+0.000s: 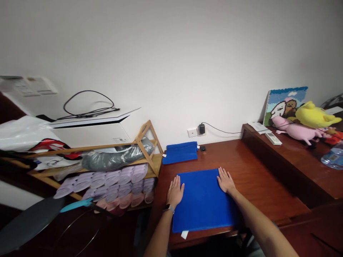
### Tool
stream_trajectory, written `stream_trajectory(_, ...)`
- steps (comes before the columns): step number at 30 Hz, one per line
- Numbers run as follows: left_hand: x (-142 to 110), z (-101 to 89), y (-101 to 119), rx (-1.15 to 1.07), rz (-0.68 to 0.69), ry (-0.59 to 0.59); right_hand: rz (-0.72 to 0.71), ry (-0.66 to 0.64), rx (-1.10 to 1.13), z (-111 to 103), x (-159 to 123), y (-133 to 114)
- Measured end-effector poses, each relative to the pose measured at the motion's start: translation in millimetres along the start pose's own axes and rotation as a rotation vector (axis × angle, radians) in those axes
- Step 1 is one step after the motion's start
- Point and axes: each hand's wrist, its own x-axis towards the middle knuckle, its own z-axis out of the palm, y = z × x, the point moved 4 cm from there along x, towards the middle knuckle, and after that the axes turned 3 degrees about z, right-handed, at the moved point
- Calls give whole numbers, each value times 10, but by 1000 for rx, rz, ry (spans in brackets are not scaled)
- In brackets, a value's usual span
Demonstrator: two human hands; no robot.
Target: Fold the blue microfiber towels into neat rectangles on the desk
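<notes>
A blue cloth (203, 201) lies spread flat on the brown wooden table (257, 178), a white tag poking out at its near left corner. My left hand (175, 191) rests on the cloth's upper left edge, fingers stretched out, a watch on the wrist. On the upper right edge lies my right hand (225, 180), palm down with fingers extended. Neither hand grips anything. Farther back, near the wall, a second blue cloth (180, 152) sits folded, with white tags at its sides.
A small black object (203, 148) lies beside the folded cloth. A charger (202, 128) is plugged into the wall. On the left stands a wooden rack (150, 151) with several slippers (119, 177). The raised right ledge holds a remote (273, 139), plush toys (297, 130) and a bottle (333, 157).
</notes>
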Motion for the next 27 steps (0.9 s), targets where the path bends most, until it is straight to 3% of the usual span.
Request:
stream_trajectory(3,-15,-30,85,12,-23,8,30,-18,26,-67,-114,-3)
stream_trajectory(6,-60,-79,136,19,-33,17,-1,108,41,-67,-416,31)
stream_trajectory(8,-114,-138,156,26,-15,47,-51,161,37,7,-673,63)
stream_trajectory(11,-207,-243,345,8,25,129,-76,106,29,154,-973,97)
stream_trajectory(14,-296,-258,933,-54,143,152,-60,52,29,196,-1093,92)
stream_trajectory(18,-391,-65,2055,-155,376,62,-66,28,22,156,-1089,73)
stream_trajectory(20,-409,58,2417,-199,402,7,-85,21,11,151,-1078,71)
stream_trajectory(21,-415,105,2498,-213,402,-16,-91,21,10,153,-1075,72)
stream_trajectory(22,-423,139,2502,-217,398,-33,-92,23,11,158,-1074,75)
stream_trajectory(24,-458,162,2279,-194,367,-47,-76,28,22,173,-1075,86)
stream_trajectory(27,-589,108,1494,-100,206,-17,-61,48,36,199,-1078,99)
